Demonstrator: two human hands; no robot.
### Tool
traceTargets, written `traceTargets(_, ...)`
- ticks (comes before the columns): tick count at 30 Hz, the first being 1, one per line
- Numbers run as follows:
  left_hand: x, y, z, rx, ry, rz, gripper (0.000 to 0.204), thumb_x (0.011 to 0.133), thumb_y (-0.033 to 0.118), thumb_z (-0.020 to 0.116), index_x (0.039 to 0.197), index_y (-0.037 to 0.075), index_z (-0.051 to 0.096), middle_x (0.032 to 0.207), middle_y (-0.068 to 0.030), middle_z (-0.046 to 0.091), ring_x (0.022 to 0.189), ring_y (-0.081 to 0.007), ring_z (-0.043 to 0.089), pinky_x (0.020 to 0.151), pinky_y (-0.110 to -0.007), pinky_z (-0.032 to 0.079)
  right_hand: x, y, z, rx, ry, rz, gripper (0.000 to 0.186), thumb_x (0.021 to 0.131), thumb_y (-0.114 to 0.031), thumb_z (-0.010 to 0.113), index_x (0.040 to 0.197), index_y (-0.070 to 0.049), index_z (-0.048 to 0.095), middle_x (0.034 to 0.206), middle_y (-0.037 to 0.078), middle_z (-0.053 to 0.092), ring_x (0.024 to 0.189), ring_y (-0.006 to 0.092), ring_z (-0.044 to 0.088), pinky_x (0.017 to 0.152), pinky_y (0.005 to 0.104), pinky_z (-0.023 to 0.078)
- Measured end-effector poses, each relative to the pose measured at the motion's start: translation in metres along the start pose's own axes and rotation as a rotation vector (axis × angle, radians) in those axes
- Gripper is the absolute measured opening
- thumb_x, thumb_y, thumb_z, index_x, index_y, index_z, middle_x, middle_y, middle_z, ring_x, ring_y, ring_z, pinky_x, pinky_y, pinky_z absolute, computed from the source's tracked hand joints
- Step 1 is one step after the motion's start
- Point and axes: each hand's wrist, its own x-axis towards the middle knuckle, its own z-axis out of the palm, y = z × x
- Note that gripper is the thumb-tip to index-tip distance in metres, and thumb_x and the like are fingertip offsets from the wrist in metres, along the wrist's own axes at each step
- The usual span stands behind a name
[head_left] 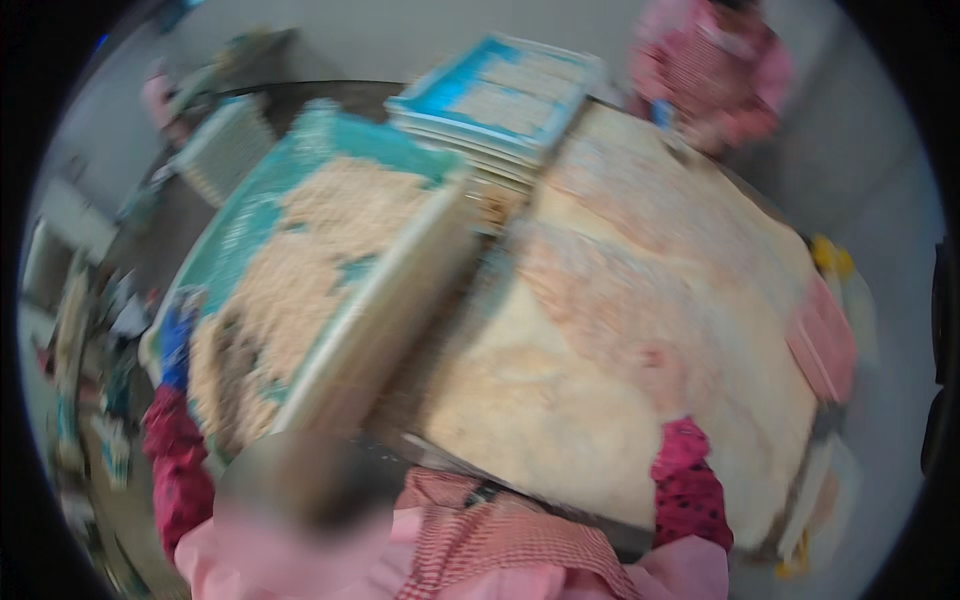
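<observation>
My left hand, in a blue glove, is at the left edge of a large crate lined with teal plastic sheet. Motion blur smears its fingers; a small pale patch shows at their tips. Inside the crate lies a thick layer of pale pinkish, crumbly-looking material. My right hand reaches over the pale worktable, at the near end of a spread of pale pink, wet-looking material. It blends into that material, and its fingers are too blurred to read.
Stacked trays, the top one blue-lined with pale contents, stand beyond the crate. A person in pink works at the table's far side. A pink container sits at the right edge. White crates stand at the far left.
</observation>
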Motion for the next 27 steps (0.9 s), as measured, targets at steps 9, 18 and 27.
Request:
traceTargets(9,-0.119,0.107,0.284,0.206,-0.755,0.206,0.04,0.079,0.018,0.062,0.115,0.001,0.053,0.11,-0.0172,0.056,0.103,-0.0259,0.053,0.09,-0.034,0.04,-0.172,0.073,-0.034,0.067,-0.308,-0.083,0.039,0.074,-0.011,0.06,0.112,-0.006,0.055,0.111,0.016,0.053,0.1,0.0268,0.052,0.088,0.0334,0.04)
traceTargets(18,-0.249,0.095,0.551,0.025,-0.959,0.512,0.055,0.079,0.032,0.057,0.123,0.001,0.043,0.122,-0.0214,0.047,0.11,-0.0351,0.046,0.094,-0.039,0.036,-0.173,0.061,-0.013,0.36,0.15,0.271,0.058,0.086,-0.01,0.048,0.137,-0.003,0.019,0.129,0.02,0.039,0.118,0.0277,0.04,0.099,0.0344,0.03)
traceTargets(27,-0.221,0.077,0.505,0.237,-0.922,0.673,0.042,0.073,0.021,0.059,0.114,0.009,0.054,0.11,-0.0141,0.057,0.094,-0.0313,0.056,0.081,-0.039,0.045,-0.174,0.071,-0.04,-0.424,-0.235,-0.274,0.068,0.071,-0.023,0.065,0.129,-0.004,0.036,0.123,0.019,0.046,0.116,0.0351,0.04,0.099,0.0442,0.03)
